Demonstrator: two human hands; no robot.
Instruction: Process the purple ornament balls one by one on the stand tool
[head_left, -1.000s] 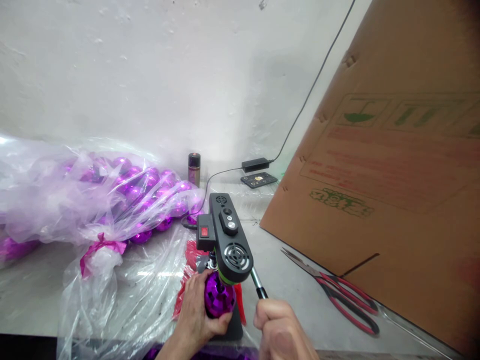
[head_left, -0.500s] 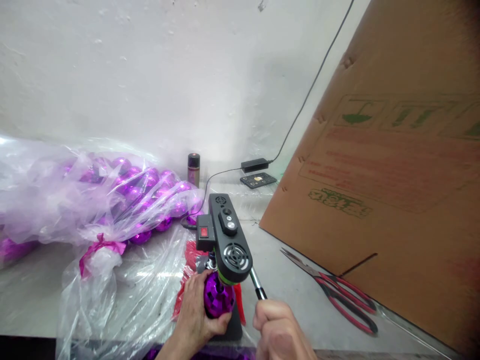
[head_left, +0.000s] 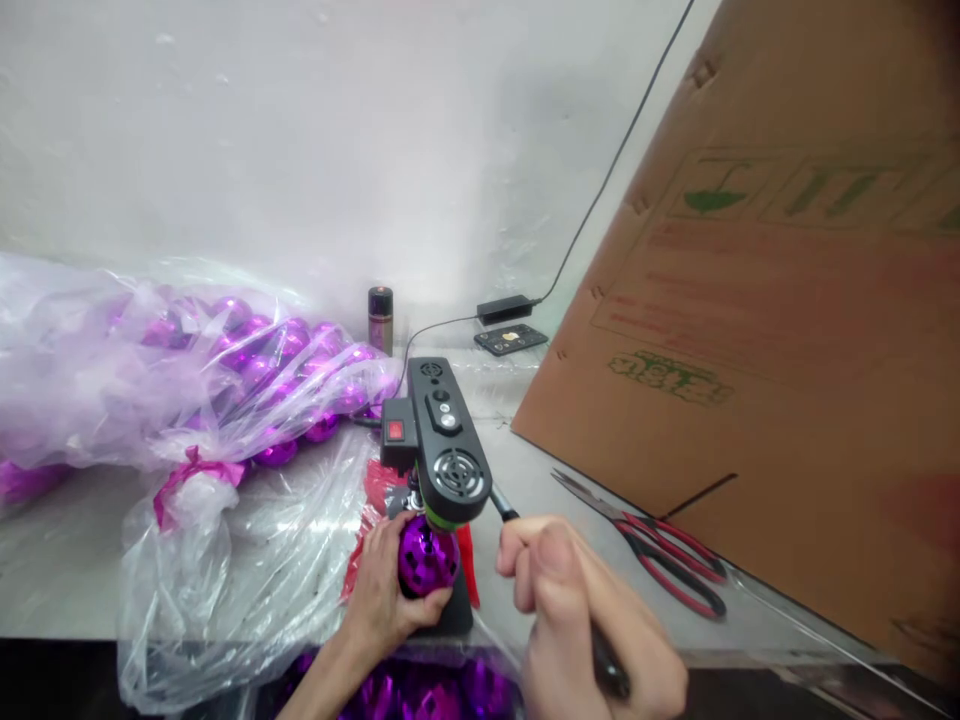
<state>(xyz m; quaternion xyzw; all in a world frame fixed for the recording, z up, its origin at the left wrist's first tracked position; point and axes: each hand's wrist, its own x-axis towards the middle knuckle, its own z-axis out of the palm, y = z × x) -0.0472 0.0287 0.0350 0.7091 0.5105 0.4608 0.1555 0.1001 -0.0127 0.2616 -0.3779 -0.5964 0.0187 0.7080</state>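
Note:
My left hand point(head_left: 377, 595) is wrapped round a shiny purple faceted ball point(head_left: 430, 562), fingers at its far left and thumb at its near side. The ball sits beneath the head of a small black bench drill press point(head_left: 444, 420), at its spindle; whether a bit is inside the ball cannot be seen. My right hand point(head_left: 585, 615) is closed round the black grip of the machine's lever handle point(head_left: 610, 664). Red material point(head_left: 361, 545) lies under and beside the machine's base. More purple balls point(head_left: 420, 695) show below the bench's front edge.
At left, a clear plastic bag point(head_left: 247, 400) full of purple balls spreads over the bench. A dark-capped bottle point(head_left: 380, 320), a power adapter point(head_left: 504, 308) and a phone point(head_left: 511, 340) stand or lie behind. Red-handled scissors point(head_left: 656, 555) lie at right before a large cardboard box point(head_left: 750, 330).
My right hand has swung the lever's grip, so its black end now shows beneath the fist. The left hand still holds the ball under the head. The whole view has shifted slightly.

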